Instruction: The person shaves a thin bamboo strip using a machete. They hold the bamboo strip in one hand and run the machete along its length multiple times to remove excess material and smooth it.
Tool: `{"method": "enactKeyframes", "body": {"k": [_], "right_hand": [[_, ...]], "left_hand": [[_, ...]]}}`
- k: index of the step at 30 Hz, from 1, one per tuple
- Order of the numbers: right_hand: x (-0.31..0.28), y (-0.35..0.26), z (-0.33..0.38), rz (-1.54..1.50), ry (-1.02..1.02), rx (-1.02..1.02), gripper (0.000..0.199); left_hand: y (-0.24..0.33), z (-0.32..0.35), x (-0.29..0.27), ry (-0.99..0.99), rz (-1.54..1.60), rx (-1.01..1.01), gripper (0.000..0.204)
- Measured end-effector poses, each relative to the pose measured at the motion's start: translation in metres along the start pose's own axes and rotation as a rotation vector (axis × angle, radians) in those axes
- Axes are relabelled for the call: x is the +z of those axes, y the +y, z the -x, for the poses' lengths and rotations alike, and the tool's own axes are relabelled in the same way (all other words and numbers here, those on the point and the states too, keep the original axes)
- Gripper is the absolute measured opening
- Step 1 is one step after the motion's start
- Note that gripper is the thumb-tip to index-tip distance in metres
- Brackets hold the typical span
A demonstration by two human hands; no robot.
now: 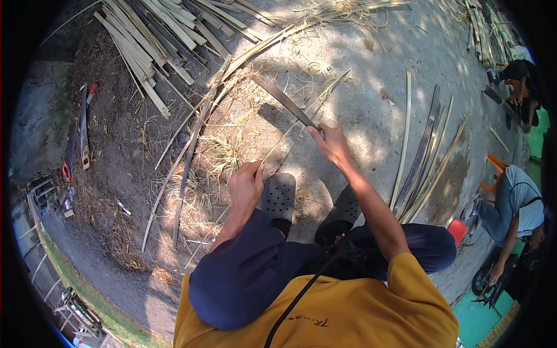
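Outdoors, right hand [332, 145] was clamped on a curved knife [284, 100] w/ blade against a thin bamboo strip [290, 132]; left hand [246, 187] pinched the strip's lower end above black clogs [278, 197].

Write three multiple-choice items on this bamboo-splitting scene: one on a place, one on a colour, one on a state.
1. Where does the big pile of bamboo slats lie?
A. upper left, on the ground
B. on a table
C. in a cart

2. What colour are the perforated clogs?
A. white
B. black
C. red

3. What does the right hand do?
A. hangs empty
B. rests on a knee
C. grips the long knife

Key: 1 A, the slats lie on dirt at upper left. 2 B, both clogs are black. 3 C, the fingers close round the handle, while the left hand pinches a thin strip.
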State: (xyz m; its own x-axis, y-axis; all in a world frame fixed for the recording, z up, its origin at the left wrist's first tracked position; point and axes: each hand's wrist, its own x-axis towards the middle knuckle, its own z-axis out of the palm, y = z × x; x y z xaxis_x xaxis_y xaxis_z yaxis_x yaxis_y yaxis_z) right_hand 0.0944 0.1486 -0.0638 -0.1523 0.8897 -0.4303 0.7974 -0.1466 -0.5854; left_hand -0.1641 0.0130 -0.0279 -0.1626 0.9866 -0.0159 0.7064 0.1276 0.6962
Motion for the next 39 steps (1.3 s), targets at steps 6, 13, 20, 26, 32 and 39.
{"method": "enactKeyframes", "body": {"k": [6, 13, 20, 26, 32, 39], "right_hand": [[0.024, 0.002, 0.03, 0.056, -0.031, -0.136, 0.067], [0.023, 0.023, 0.032, 0.01, -0.001, -0.113, 0.065], [0.012, 0.036, 0.027, -0.311, 0.098, 0.015, 0.06], [0.002, 0.03, 0.03, -0.407, 0.116, 0.021, 0.055], [0.009, 0.034, 0.037, -0.212, 0.078, 0.011, 0.058], [0.033, 0.009, 0.058, -0.04, -0.007, -0.056, 0.063]], "left_hand": [[-0.038, -0.001, 0.02, -0.426, 0.46, -0.273, 0.028], [-0.053, -0.014, 0.029, -0.717, 0.802, -0.595, 0.017], [-0.058, -0.027, 0.044, -0.537, 0.8, -0.615, 0.016], [-0.05, -0.032, 0.05, -0.545, 0.738, -0.53, 0.024], [-0.041, -0.032, 0.067, -0.566, 0.807, -0.498, 0.028], [-0.038, -0.029, 0.083, -0.501, 0.74, -0.522, 0.029]]}}
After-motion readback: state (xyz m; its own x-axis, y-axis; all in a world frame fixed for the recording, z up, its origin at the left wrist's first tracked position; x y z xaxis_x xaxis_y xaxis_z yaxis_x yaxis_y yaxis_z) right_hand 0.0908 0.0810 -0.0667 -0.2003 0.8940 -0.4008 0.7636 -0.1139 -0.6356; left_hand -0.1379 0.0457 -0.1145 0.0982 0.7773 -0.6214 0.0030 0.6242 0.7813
